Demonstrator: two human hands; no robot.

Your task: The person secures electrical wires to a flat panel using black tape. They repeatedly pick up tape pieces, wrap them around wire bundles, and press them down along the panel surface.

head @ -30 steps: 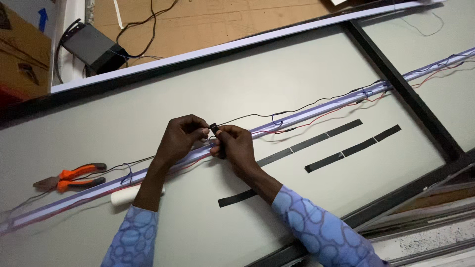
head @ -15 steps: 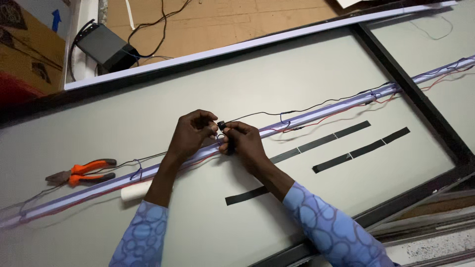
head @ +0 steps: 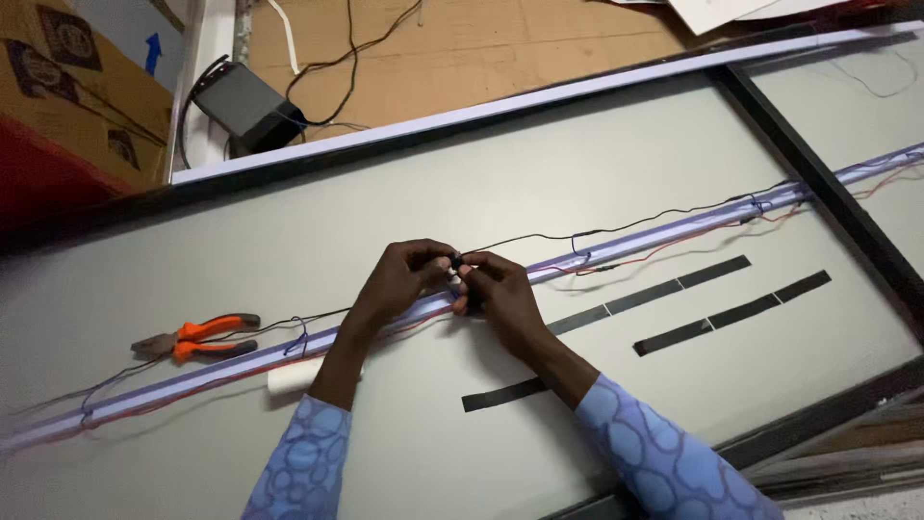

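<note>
Both hands meet over the long pale strip (head: 674, 236) that runs slantwise across the grey panel (head: 539, 164). Left hand (head: 399, 281) has its fingers curled and its fingertips pinched on a small piece of black tape (head: 456, 260); right hand (head: 499, 292) pinches the same piece from the other side, thumb and forefinger pressed together. That piece sits right on the strip, where the thin black wire (head: 635, 224) and the red wire (head: 664, 252) run alongside it.

Compared with 1 second ago, the hands have hardly shifted along the strip; the fingertips have drawn closer around the piece, which suggests it is being wrapped or pressed down at this one spot. 3 longer lengths of black tape lie flat on the panel to the right, apart from the hands. Orange-handled pliers (head: 197, 335) rest to the left, just above the strip, untouched.
</note>
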